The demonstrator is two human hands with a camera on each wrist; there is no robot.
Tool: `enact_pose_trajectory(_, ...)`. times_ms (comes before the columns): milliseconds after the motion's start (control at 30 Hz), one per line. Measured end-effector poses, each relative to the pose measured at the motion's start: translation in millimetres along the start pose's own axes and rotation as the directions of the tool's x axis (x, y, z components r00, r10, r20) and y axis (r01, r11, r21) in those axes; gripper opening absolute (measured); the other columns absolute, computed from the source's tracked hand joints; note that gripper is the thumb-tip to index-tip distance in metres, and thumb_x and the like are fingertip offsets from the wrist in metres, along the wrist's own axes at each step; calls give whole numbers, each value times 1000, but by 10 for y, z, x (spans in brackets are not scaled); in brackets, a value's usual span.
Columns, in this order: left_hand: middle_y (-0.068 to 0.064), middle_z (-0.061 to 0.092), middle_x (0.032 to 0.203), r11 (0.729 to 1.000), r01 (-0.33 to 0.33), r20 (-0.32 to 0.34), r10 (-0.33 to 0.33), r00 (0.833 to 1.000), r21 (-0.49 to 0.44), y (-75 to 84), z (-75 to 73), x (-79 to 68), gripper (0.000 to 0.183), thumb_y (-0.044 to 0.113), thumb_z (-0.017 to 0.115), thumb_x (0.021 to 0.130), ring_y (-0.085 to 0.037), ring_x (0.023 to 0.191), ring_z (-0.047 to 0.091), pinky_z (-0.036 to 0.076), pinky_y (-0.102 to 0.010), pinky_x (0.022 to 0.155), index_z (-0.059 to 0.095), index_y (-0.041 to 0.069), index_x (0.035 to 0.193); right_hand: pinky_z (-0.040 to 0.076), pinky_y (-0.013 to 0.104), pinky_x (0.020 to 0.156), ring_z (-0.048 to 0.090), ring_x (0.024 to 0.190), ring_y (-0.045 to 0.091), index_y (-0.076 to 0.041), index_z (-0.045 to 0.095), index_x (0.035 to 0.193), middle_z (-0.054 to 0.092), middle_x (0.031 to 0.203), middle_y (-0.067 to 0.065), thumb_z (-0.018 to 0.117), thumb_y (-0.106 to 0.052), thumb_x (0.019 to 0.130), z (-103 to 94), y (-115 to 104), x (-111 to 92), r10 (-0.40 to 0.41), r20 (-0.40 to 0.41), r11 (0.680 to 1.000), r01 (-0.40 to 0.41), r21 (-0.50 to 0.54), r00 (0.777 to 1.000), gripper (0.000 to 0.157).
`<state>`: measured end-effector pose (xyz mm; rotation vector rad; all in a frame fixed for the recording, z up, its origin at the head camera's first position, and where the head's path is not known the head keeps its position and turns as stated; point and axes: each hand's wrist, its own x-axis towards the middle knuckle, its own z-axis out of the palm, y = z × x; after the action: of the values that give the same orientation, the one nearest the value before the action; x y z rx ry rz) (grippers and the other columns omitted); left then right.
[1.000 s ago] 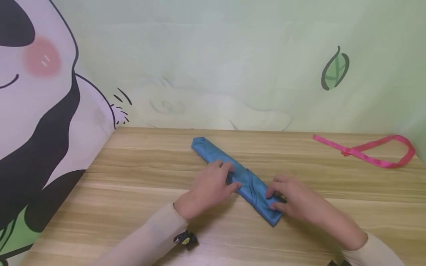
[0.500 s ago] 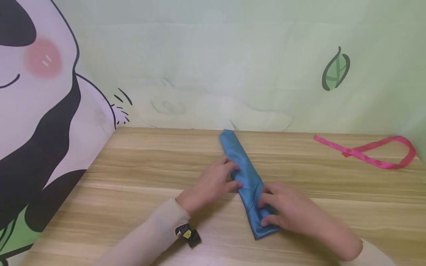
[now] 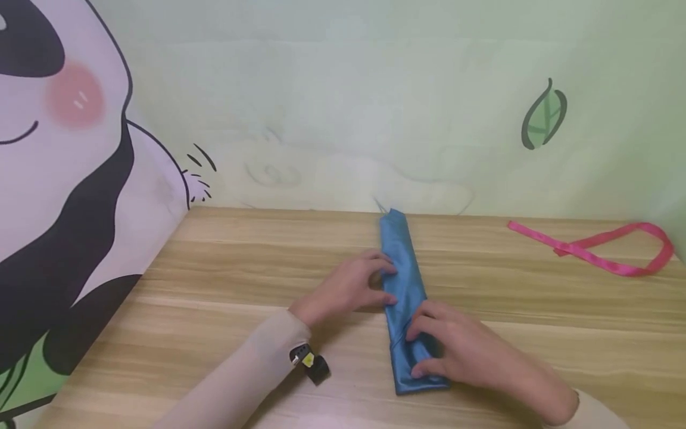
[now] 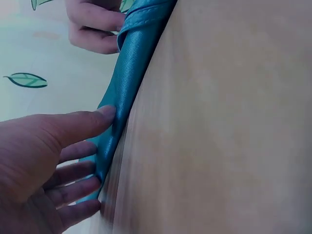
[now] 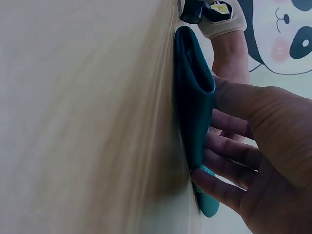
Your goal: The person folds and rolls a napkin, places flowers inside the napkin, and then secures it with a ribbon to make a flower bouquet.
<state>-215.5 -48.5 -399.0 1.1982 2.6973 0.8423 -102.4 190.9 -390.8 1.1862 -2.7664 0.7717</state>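
Note:
A blue satin cloth [image 3: 403, 262], folded into a long flat strip, lies nearly straight away from me on the wooden table. My left hand [image 3: 345, 286] touches its left edge, thumb and fingertips spread along the upper part. In the left wrist view that hand's relaxed fingers [image 4: 75, 192] rest against the cloth [image 4: 131, 68]. Nearer to me, my right hand [image 3: 461, 345] rests on the lower right side, thumb close to the bottom end. The right wrist view shows the layered end of the cloth [image 5: 195, 102], with my right fingers [image 5: 234, 151] laid along its side.
A pink ribbon [image 3: 605, 253] lies in a loop at the back right of the table [image 3: 225, 268]. Behind the table hangs a pale green backdrop [image 3: 321, 89] with a drawn leaf and a panda. A black wrist device [image 3: 311, 362] sits on my left sleeve.
The folded cloth has turned clockwise from a diagonal to nearly straight, its far end swinging right. My right hand has moved left and toward me with it, while my left hand has barely shifted.

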Motion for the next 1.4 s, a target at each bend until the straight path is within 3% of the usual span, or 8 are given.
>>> enact_pose_trajectory(300, -8, 62, 145, 996, -44, 45, 47, 998, -71, -56, 64, 140, 49, 29, 89, 89, -25, 139, 54, 38, -34, 118, 73, 8, 131, 56, 40, 94, 60, 111, 12, -23, 74, 111, 59, 120, -12, 86, -45, 88, -7, 51, -112, 0, -2, 993, 0, 116, 1000, 33)
enact_pose_trajectory(500, -7, 62, 143, 996, -61, 56, 65, 996, -71, -92, 76, 127, 49, 30, 88, 89, -24, 137, 55, 39, -36, 117, 73, 10, 131, 55, 40, 97, 60, 113, 13, -24, 75, 111, 59, 122, -10, 86, -43, 89, 0, 60, -120, -10, 14, 988, 8, 152, 1000, 31)
enact_pose_trajectory(700, -5, 62, 137, 995, -74, 58, 78, 995, -63, -129, 65, 102, 52, 32, 89, 88, -22, 130, 57, 42, -35, 114, 72, 10, 132, 54, 41, 99, 58, 115, 14, -26, 74, 113, 58, 125, -9, 84, -45, 89, -38, 76, -123, 9, 67, 988, -19, 154, 998, 32)
enact_pose_trajectory(933, -5, 61, 130, 987, -154, 58, 157, 986, -53, -158, 50, 132, 50, 31, 89, 88, -22, 125, 57, 42, -33, 112, 72, 8, 129, 53, 40, 99, 57, 114, 13, -27, 74, 112, 57, 124, -10, 85, -45, 88, -85, 95, -126, 6, 95, 991, -19, 136, 995, 32)
enact_pose_trajectory(1200, 0, 61, 128, 989, -143, 86, 144, 986, -23, -112, 32, 122, 51, 37, 90, 86, -18, 125, 57, 42, -30, 112, 73, 12, 127, 54, 37, 95, 55, 109, 9, -30, 73, 111, 55, 122, -13, 85, -48, 88, -135, 28, -118, 44, 171, 990, -66, 126, 984, 32)
enact_pose_trajectory(1400, 1, 61, 126, 989, -147, 90, 147, 985, -7, -95, 26, 111, 51, 37, 91, 85, -16, 122, 57, 42, -29, 110, 73, 12, 126, 53, 36, 93, 54, 108, 9, -30, 72, 111, 53, 120, -14, 86, -48, 87, -141, -11, -116, 56, 179, 991, -77, 112, 982, 33)
